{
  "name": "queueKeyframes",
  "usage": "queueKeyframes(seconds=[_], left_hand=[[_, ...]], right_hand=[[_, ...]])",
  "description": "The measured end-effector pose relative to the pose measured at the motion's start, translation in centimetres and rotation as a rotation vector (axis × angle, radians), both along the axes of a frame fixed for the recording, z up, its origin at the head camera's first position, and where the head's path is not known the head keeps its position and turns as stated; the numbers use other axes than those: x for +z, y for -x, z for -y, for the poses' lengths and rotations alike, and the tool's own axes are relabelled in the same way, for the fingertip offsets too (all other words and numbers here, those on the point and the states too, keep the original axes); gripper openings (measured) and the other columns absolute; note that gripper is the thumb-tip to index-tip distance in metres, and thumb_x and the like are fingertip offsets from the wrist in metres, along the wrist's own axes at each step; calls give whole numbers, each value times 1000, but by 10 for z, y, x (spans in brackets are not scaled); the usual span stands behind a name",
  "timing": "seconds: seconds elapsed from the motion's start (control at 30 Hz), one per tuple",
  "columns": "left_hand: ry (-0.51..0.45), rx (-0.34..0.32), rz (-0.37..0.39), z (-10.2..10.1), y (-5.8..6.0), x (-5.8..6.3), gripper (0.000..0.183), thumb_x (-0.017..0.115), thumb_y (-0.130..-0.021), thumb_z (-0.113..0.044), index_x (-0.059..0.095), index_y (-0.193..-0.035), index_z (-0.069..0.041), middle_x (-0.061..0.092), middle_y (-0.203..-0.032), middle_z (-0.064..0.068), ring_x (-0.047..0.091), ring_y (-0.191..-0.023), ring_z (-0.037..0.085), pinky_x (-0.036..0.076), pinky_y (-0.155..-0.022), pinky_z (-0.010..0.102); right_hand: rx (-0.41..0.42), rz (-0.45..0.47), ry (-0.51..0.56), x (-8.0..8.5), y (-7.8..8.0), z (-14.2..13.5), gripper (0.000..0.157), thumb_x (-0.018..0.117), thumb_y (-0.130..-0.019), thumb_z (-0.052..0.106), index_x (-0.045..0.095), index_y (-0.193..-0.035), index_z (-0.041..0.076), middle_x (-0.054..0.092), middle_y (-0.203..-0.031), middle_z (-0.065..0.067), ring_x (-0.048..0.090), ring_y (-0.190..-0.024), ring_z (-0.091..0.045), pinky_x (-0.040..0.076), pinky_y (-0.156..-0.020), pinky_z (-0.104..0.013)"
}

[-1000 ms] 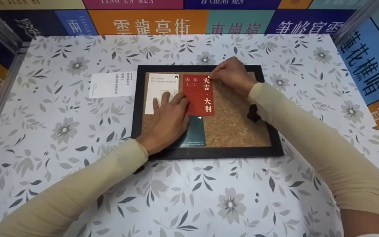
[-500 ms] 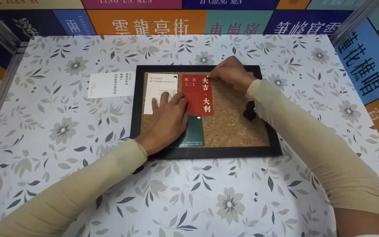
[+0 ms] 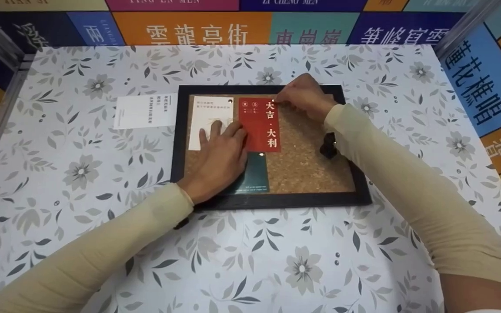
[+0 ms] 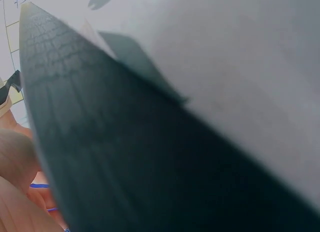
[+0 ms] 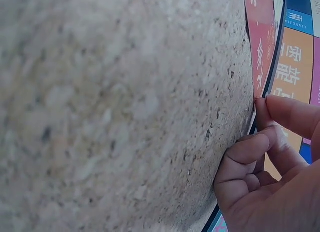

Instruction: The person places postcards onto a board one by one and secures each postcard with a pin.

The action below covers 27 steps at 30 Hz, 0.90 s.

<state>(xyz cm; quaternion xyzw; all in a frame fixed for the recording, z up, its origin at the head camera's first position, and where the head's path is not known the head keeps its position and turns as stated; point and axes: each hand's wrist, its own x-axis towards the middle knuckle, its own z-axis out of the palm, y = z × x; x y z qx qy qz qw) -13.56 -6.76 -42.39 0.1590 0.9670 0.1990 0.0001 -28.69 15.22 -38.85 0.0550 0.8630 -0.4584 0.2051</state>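
Observation:
A black-framed cork board (image 3: 311, 161) lies on the table. My left hand (image 3: 220, 161) rests on it with fingers spread, over the lower part of a white card (image 3: 200, 115) and the left edge of a red card (image 3: 257, 130). It also partly hides a dark green card (image 3: 257, 174). At the red card's top right corner, my right hand (image 3: 305, 98) pinches a small thumbtack (image 3: 272, 100) between thumb and fingertip. In the right wrist view, the other fingers (image 5: 245, 152) curl against the cork. Frame edge (image 4: 100, 117) fills much of the left wrist view.
Another white card (image 3: 145, 111) lies on the floral tablecloth (image 3: 81, 217), left of the board. One tack (image 3: 230, 101) sits in the white card's top right corner, another tack (image 3: 262, 154) at the green card's top. Colourful lettered panels (image 3: 194, 32) stand behind the table.
Both hands keep their places on the board, the right one still at the red card's corner. The whole scene shifts slightly left in the head view.

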Motion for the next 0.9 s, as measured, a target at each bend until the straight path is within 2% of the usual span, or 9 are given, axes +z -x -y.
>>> queueKeyframes(seconds=[0.17,0.27,0.5,0.63,0.8,0.9], left_hand=[[-3,0,2,1,0,-1,43,60,-112,-21,64,-152,-7,54,-163,10,43,-142,41,31,-117,76],[0,-3,1,2,0,-1,43,60,-112,-22,64,-152,-7,54,-163,10,43,-141,41,31,-117,77],[6,0,-20,4,0,-1,40,63,-111,-21,66,-148,-6,56,-160,11,43,-141,43,32,-115,76],[3,-1,-18,3,0,-1,41,62,-111,-21,65,-149,-6,55,-161,10,43,-140,42,32,-115,76],[4,-6,-12,2,0,-1,42,61,-111,-21,64,-151,-7,55,-161,9,43,-140,41,32,-115,76],[5,-11,-4,0,-1,-1,43,61,-112,-21,63,-152,-8,54,-162,9,42,-141,41,31,-116,76]], right_hand=[[-12,-43,-11,-4,0,2,36,76,-95,11,64,-61,14,55,-59,6,44,-56,-11,34,-51,-24],[-8,-59,-25,-6,0,3,37,76,-95,11,63,-61,14,52,-57,7,43,-55,-11,33,-50,-25],[4,-56,-100,-5,2,7,17,77,-96,15,79,-80,9,61,-67,5,48,-63,-12,38,-55,-26],[9,-72,-120,-5,1,9,15,78,-97,17,81,-86,8,65,-69,4,50,-65,-13,39,-56,-26],[22,-136,-135,-8,-4,9,14,77,-98,15,82,-90,5,72,-77,0,53,-67,-13,40,-56,-26],[70,-206,-182,-11,-8,7,15,75,-101,16,82,-96,4,77,-90,-3,59,-77,-13,45,-65,-25]])
